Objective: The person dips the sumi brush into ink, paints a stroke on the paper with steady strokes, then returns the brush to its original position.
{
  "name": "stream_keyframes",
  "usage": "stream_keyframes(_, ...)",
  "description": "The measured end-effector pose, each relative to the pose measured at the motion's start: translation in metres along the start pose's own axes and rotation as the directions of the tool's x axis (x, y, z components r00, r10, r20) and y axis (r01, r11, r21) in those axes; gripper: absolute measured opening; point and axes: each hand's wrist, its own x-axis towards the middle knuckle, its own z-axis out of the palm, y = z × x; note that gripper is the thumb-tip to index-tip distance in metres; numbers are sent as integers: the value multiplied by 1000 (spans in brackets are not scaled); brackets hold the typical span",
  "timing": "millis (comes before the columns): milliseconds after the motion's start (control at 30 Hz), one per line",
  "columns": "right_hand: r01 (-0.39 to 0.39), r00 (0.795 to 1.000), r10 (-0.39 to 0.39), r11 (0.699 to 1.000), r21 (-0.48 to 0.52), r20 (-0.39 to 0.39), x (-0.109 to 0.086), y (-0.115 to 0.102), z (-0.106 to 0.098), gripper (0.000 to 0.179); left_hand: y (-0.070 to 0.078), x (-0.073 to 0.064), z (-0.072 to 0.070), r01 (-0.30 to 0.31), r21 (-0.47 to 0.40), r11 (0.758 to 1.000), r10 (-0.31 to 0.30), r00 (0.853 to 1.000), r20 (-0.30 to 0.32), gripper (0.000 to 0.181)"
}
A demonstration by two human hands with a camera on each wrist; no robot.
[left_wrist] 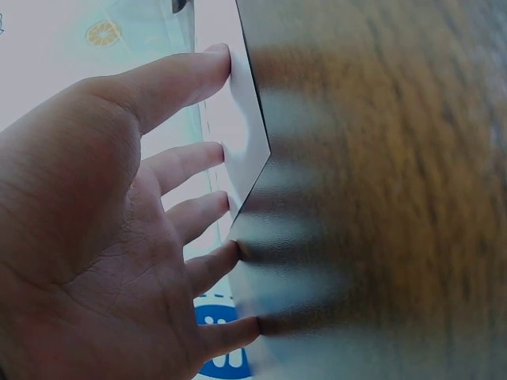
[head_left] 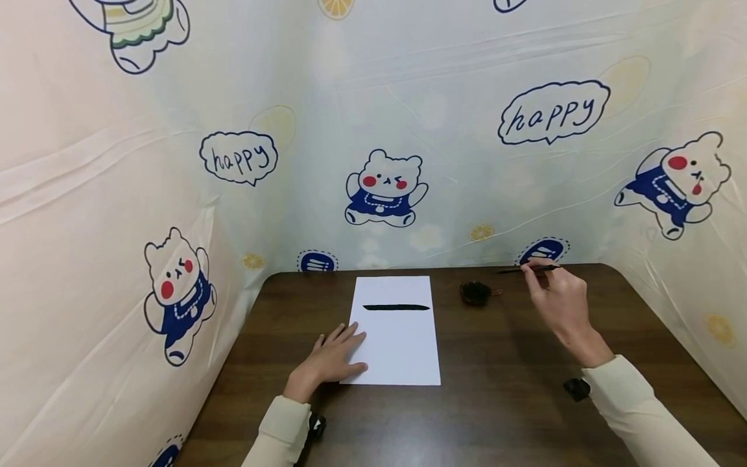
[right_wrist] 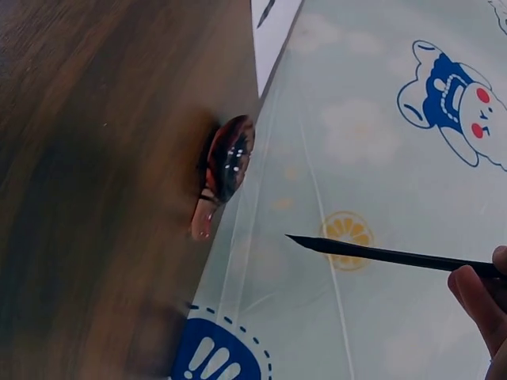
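Note:
My right hand (head_left: pixel 563 301) pinches a slim black brush (right_wrist: pixel 380 255) between thumb and fingers, raised above the far right of the table. The brush's pointed dark tip is directed left. Just left of that hand is a small dish (head_left: pixel 475 294) of black ink, its reddish-brown handle (right_wrist: pixel 203 220) showing in the right wrist view. My left hand (head_left: pixel 329 357) lies with spread fingers on the left edge of a white sheet of paper (head_left: pixel 397 357). In the left wrist view the thumb (left_wrist: pixel 214 67) touches the paper. One thick black horizontal stroke (head_left: pixel 397 307) crosses the sheet's upper part.
A dark brown wooden table (head_left: pixel 478 415) carries everything. Pale cloth (head_left: pixel 455 162) printed with bears and the word "happy" hangs along the table's back and sides. Black wrist cameras (head_left: pixel 576 389) sit at both cream sleeves (head_left: pixel 624 389).

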Motion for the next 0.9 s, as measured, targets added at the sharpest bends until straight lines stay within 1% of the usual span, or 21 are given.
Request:
stream_keyframes(133, 13, 1000, -13, 1000, 6, 13, -2, 4, 0, 18, 2, -1, -2, -7, -5, 1000, 7, 1000, -4, 73)
stream_keyframes(167, 19, 1000, -19, 1000, 7, 20, -3, 5, 0, 18, 0, 0, -1, -15, -8, 1000, 14, 1000, -9, 73)
stream_keyframes(333, 79, 995, -79, 997, 8, 55, -8, 10, 0, 19, -1, 0, 0, -12, -16, 1000, 12, 1000, 2, 72)
stream_keyframes(467, 120, 989, -121, 993, 14, 89, -11, 13, -1, 20, -1, 1, 0, 3, 2, 1000, -3, 1000, 10, 73)
stream_keyframes(600, 156, 984, -159, 987, 44, 81, -15, 14, 2, 20, -2, 2, 0, 11, 13, 1000, -11, 1000, 12, 74)
stream_keyframes(733, 205, 976, -209, 976, 66, 62, -19, 13, 5, 31, 0, 0, -1, 13, 2, 1000, -13, 1000, 13, 73)
stream_keyframes(833, 237, 968, -241, 969, 66, 62, -22, 12, 5, 42, 2, -1, -1, 12, 1, 1000, -12, 1000, 14, 73)
stream_keyframes(900, 249, 965, -253, 966, 69, 66, -24, 11, 6, 45, 2, -1, -1, 12, 4, 1000, -12, 1000, 13, 73)
